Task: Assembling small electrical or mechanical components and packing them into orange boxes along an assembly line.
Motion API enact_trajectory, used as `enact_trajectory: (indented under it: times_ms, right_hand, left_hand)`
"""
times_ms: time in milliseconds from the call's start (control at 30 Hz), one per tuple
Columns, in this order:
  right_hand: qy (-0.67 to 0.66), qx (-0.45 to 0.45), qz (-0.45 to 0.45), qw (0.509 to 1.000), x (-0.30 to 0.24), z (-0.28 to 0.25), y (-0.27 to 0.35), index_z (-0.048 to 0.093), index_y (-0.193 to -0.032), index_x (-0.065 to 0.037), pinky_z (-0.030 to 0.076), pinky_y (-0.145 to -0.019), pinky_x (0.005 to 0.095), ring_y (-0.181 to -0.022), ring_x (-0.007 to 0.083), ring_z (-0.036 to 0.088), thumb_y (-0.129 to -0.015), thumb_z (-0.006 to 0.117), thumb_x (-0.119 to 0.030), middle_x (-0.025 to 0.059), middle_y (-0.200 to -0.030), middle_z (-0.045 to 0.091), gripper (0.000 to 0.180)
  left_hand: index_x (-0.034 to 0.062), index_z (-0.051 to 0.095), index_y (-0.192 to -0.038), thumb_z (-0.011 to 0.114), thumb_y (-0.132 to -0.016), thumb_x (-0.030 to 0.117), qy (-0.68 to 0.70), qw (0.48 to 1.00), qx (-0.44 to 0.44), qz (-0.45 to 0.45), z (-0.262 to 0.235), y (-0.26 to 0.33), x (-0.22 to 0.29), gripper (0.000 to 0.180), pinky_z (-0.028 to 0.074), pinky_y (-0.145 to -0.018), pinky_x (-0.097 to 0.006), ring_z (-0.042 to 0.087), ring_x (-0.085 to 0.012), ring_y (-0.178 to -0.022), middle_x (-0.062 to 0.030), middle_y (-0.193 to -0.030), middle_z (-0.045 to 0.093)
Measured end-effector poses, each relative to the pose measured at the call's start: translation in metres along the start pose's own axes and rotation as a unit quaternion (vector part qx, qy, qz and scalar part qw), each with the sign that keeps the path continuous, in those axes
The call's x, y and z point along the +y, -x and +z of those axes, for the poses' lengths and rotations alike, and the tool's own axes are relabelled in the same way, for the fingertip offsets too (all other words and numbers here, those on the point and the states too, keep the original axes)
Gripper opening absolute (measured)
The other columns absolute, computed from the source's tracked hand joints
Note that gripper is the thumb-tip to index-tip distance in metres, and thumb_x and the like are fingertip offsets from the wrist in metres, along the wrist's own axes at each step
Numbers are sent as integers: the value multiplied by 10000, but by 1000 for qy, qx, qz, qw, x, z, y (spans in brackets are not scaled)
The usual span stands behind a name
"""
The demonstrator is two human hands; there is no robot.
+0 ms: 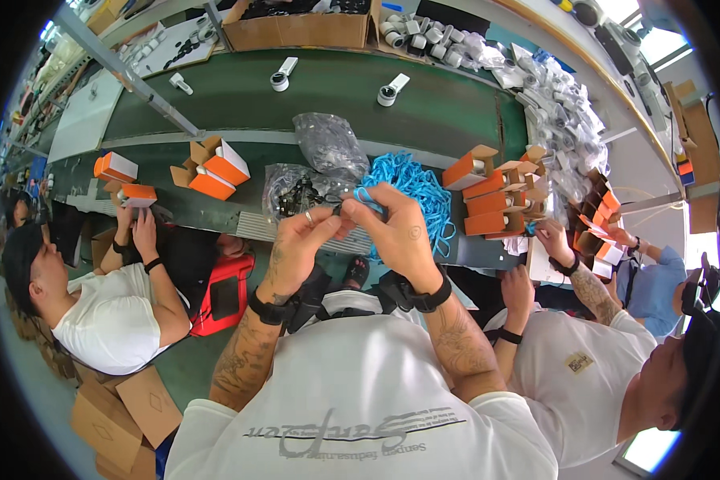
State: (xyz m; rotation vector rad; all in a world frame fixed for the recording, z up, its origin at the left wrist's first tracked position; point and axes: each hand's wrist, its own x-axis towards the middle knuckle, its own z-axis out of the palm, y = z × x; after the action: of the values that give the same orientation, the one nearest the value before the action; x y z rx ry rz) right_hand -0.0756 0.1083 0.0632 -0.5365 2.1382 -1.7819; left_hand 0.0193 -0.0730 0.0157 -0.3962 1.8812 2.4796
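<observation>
Just above frame centre, your left hand [296, 240] and right hand [400, 232] meet, fingers of both clamped on a small dark part [337, 210] and blue cord [365, 198] between them, the blue cord pile [420, 192] lying nearer your right

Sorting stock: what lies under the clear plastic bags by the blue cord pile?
The clear plastic bags hold small dark parts, kind unclear, and rest on the green conveyor belt. The blue cords cover whatever lies beneath them.
</observation>
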Motion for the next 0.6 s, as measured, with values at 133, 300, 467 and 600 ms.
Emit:
enact_trajectory:
  times_ms: [133,300,467,600]
  right_hand:
    - [103,-46,-1,994,-10,-32,7,799,-1127,21,478,-661,326,-719,180,582,-982,821,-164,84,-876,658,236]
    - [126,-56,-43,990,-3,-52,17,768,-1163,13,496,-663,364,-708,208,604,-978,824,-174,112,-864,648,268]
    - [102,44,-29,993,-9,-48,36,671,-1367,-13,534,-720,417,-770,245,639,-1015,771,-154,150,-934,661,392]
    - [97,13,-57,994,1,-50,43,589,-1506,0,544,-787,444,-886,321,646,-1056,653,-55,181,-971,605,458]
  left_hand:
    - [-46,694,-1354,717,-1062,95,50,998,-4,23,21,3,16,325,568,-1068,-344,732,-165,-1134,-112,-1156,791]
    - [-34,677,-1231,804,-990,17,-76,997,-5,1,34,-5,25,277,624,-932,-290,767,-157,-1026,-118,-1111,781]
    - [-42,667,-1184,775,-1007,11,-6,998,61,25,48,-14,1,213,659,-872,-322,787,-187,-956,-118,-1053,767]
    - [-54,665,-1205,754,-1016,-6,54,995,73,30,70,-12,-2,215,665,-888,-340,786,-197,-954,-104,-1026,761]
